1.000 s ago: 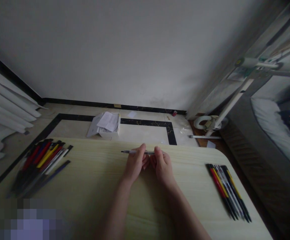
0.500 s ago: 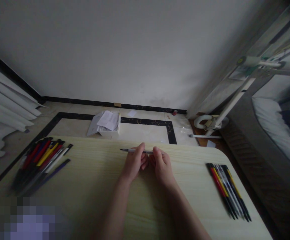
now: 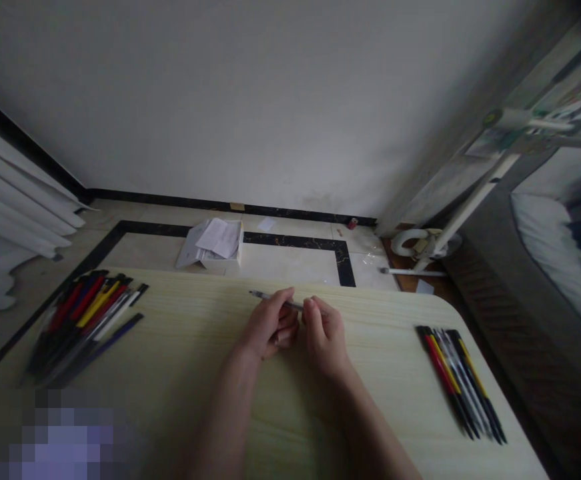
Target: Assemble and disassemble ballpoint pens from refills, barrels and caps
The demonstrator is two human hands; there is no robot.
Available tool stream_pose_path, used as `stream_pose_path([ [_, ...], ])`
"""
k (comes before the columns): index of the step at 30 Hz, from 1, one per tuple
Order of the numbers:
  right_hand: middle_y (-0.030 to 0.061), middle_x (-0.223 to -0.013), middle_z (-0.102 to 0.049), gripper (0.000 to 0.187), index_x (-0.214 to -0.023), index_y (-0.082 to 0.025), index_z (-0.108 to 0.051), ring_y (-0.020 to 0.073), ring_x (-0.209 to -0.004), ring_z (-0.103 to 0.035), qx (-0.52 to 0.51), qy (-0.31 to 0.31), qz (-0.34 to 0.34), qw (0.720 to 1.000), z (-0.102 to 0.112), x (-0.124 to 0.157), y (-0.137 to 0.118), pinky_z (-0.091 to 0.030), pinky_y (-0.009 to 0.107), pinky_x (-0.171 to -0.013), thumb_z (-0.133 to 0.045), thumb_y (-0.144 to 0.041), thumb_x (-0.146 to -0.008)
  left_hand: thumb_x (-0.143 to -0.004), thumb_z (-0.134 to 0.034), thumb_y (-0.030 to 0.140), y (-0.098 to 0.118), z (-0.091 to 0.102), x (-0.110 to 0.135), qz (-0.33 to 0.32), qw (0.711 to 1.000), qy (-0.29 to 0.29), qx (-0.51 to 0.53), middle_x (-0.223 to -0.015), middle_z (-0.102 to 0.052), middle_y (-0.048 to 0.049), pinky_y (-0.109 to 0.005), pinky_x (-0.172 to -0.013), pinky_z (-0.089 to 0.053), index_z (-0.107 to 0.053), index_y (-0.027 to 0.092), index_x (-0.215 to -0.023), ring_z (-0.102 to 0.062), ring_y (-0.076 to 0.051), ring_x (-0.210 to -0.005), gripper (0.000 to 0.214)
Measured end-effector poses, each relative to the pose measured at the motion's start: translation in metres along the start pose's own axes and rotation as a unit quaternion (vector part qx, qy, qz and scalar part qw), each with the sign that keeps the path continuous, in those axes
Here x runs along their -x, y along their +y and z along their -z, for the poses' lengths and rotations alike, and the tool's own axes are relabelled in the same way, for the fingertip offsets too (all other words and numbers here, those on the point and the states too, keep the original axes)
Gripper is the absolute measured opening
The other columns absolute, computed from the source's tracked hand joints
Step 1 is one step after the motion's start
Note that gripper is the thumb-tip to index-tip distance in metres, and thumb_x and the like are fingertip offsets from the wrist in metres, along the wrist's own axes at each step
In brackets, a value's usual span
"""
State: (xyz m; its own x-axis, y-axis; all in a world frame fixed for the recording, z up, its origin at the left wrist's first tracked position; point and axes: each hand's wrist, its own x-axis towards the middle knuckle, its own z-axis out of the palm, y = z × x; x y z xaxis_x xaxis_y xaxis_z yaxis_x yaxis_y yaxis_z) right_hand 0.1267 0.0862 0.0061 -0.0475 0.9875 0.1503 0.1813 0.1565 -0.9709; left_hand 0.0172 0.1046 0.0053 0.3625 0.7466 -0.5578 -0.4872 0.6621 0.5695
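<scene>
Near the far edge of the wooden table (image 3: 185,333), a slim pen (image 3: 293,305) with a dark tip is held between both hands. My left hand (image 3: 273,323) is closed around its middle, the tip sticking out to the left. The pen's other end is pinched by my right hand (image 3: 324,330), whose fingers partly hide it. On the table's left side lies a loose pile of pens (image 3: 90,313) in red, yellow, blue, black and clear. A neat row of several pens (image 3: 460,383) lies side by side at the right.
Beyond the table, an open box with papers (image 3: 215,240) stands on the tiled floor by the wall. A red can (image 3: 353,223) sits near the baseboard. To the right are a white metal stand (image 3: 475,207) and a grey sofa (image 3: 530,293). A white curtain (image 3: 15,200) hangs at left.
The pen has tilted, its dark tip now higher than the end in my right hand, and it has shifted slightly right. Both hands still hold it; the view has moved a little.
</scene>
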Motion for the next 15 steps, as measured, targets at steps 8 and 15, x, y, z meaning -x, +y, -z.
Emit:
stream_pose_path([
  [8,-0.0058,-0.046,-0.032,0.041,-0.052,-0.019,-0.034,0.0073,-0.042,-0.028,-0.064,0.072,-0.069,0.993,-0.002,-0.007,0.004,-0.023,0.022,-0.041,-0.037,-0.043,-0.085,-0.073,-0.051,0.048,-0.004,-0.012,-0.001,-0.112,0.993,0.030,-0.034,-0.032,-0.023,0.0080,-0.019,-0.028,-0.015,-0.025,0.019,-0.043,-0.026,-0.005,-0.025,0.048],
  [15,-0.0053,-0.038,-0.029,0.052,-0.043,-0.019,-0.032,0.0066,-0.037,-0.025,-0.109,0.100,-0.121,0.982,0.004,-0.011,0.004,-0.019,0.023,-0.038,-0.035,-0.051,-0.083,-0.076,-0.044,0.050,-0.010,-0.016,0.001,-0.216,0.964,0.011,-0.152,-0.037,-0.032,0.0068,-0.018,-0.028,-0.021,-0.033,0.018,-0.047,-0.028,-0.005,-0.028,0.045],
])
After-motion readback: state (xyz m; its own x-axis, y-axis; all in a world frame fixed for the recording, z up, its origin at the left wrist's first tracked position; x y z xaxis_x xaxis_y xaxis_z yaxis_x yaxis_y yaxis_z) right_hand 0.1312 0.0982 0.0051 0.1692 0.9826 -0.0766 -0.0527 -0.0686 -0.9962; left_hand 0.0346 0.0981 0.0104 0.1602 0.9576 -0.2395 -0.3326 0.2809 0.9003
